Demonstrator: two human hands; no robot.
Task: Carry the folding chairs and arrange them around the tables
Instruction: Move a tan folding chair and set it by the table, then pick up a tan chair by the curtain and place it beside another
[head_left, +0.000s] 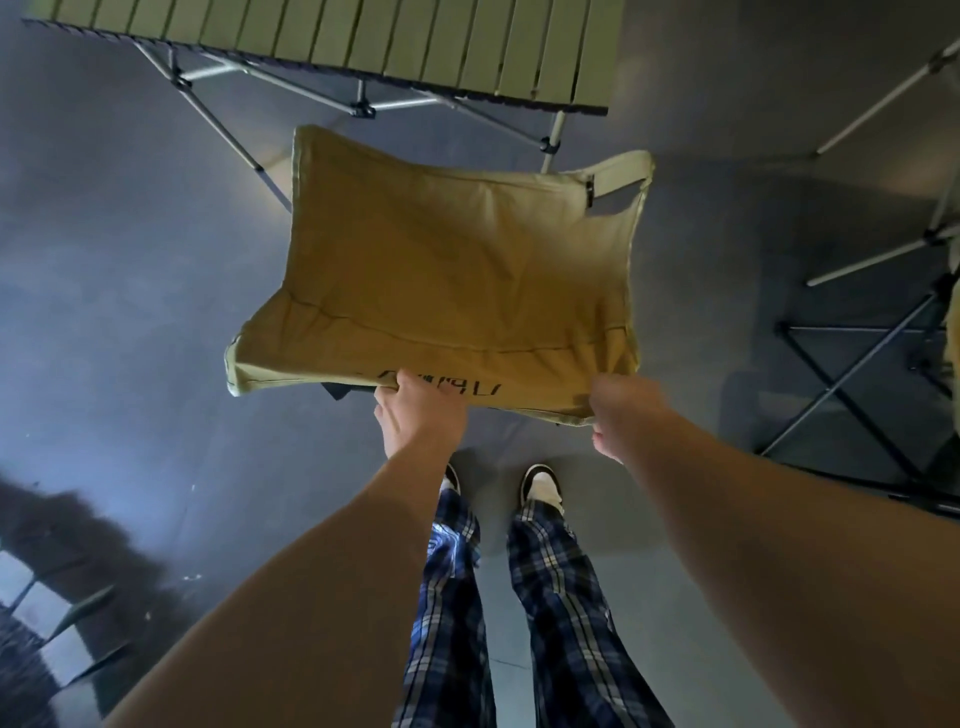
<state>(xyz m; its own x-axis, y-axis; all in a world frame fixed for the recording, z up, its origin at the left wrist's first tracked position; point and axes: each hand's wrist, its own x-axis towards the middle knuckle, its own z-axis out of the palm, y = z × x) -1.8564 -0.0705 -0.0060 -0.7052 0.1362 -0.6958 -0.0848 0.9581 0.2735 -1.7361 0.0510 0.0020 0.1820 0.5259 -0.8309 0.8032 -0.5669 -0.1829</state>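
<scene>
Just short of the slatted desk (332, 41), the tan fabric chair (447, 270) hangs above the floor (130, 260), its near edge held by both hands: the left hand (421, 415) curls its fingers over the printed hem, and the right hand (623, 410) pinches the corner beside it. To set it well, it would seem best to keep the fabric level, lower it squarely facing the desk edge and clear of the desk's legs (228, 130). Another frame (852, 364) stands to the right, well apart.
</scene>
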